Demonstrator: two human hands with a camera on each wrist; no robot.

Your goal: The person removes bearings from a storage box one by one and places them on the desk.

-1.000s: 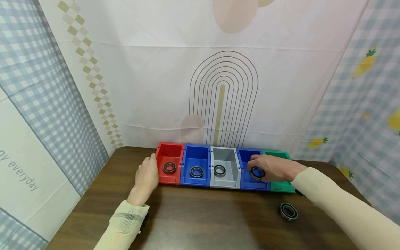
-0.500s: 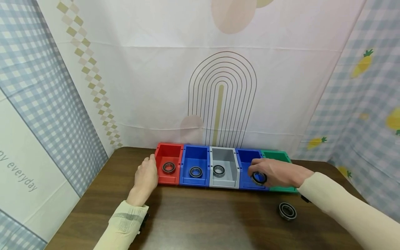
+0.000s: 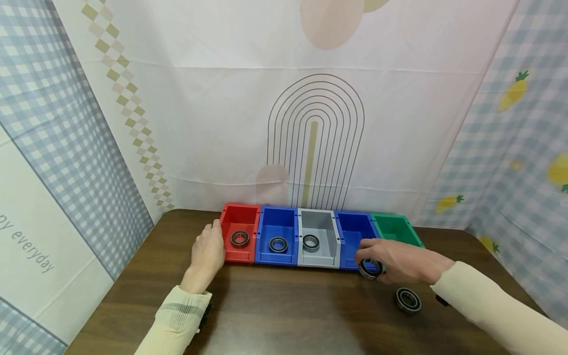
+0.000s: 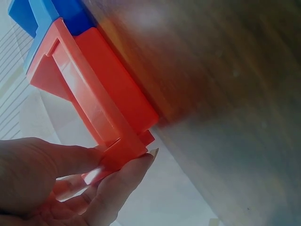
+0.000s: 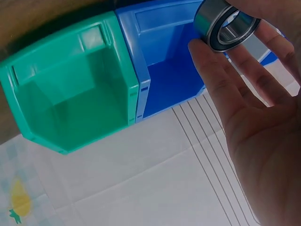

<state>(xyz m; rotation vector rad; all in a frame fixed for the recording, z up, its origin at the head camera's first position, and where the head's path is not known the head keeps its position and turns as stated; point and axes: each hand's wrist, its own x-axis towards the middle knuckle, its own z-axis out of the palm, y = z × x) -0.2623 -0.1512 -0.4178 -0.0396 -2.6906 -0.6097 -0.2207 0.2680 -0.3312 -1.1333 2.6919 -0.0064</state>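
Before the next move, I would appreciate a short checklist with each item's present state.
1. Held bearing in the right grip: ok, it is pinched.
2. Red bin held: ok, the left grip pinches its edge.
3. Green bin vacant: ok, the right wrist view shows no bearing inside.
4. Blue bin beside it vacant: cannot tell, no bearing shows, but part is hidden.
5. Held bearing clear of that blue bin's front edge: cannot tell, they overlap in the head view.
6. All bearings off the table: not ok, a loose bearing lies there.
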